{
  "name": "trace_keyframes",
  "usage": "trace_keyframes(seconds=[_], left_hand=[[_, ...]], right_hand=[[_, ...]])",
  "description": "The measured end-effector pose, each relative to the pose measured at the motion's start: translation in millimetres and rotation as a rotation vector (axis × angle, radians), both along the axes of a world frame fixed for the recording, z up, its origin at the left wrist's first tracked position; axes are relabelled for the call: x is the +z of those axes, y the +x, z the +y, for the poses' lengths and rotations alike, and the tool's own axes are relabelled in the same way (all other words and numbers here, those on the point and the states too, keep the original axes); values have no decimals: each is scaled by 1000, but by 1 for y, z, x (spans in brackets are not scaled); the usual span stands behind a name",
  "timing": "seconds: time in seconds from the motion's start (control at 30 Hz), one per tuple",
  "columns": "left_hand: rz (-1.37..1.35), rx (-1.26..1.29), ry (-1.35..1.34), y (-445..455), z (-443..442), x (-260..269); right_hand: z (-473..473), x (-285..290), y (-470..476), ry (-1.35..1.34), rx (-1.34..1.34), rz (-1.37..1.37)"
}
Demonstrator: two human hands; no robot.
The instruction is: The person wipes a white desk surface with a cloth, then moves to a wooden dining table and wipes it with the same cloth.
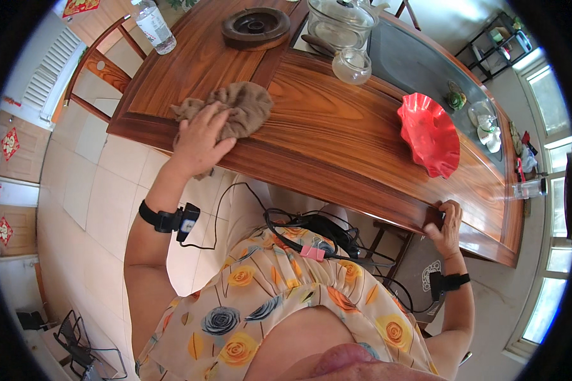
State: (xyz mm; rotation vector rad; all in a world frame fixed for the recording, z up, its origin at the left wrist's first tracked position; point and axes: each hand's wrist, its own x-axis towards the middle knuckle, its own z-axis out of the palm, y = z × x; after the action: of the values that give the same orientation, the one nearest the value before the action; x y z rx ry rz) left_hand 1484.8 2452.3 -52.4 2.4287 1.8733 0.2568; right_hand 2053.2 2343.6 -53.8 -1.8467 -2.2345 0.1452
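Observation:
My left hand (201, 143) lies palm down on a crumpled brown cloth (245, 107), pressing it on the wooden table (324, 128) by its near left edge. The thumb sits apart from the fingers, and a bit of cloth shows below the wrist at the edge. Far to the right, my right hand (447, 228) grasps the table's front edge, fingers on top and thumb towards the side. A dark patch next to that thumb is unclear. Between the hands, nearer the right one, rests a red wavy-rimmed dish (430, 135).
Further back are a round dark wooden stand (256, 27), a plastic bottle (155, 27), a lidded glass pot (341, 21) and a small glass pitcher (352, 66). A glass jar (529, 189) stands at the right end. Black cables (286, 224) cross my lap. A wooden chair (102, 71) is at left.

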Motion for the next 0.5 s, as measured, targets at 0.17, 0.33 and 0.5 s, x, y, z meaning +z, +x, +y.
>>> trace_keyframes(seconds=[0.17,0.33,0.5], left_hand=[[70,-229,-69,46,-8,0],[2,-504,-27,94,-16,10],[26,-584,-8,99,-2,8]], right_hand=[[5,-26,-11,186,-194,-98],[9,-22,-18,194,-159,-102],[6,-20,-20,203,-174,-49]])
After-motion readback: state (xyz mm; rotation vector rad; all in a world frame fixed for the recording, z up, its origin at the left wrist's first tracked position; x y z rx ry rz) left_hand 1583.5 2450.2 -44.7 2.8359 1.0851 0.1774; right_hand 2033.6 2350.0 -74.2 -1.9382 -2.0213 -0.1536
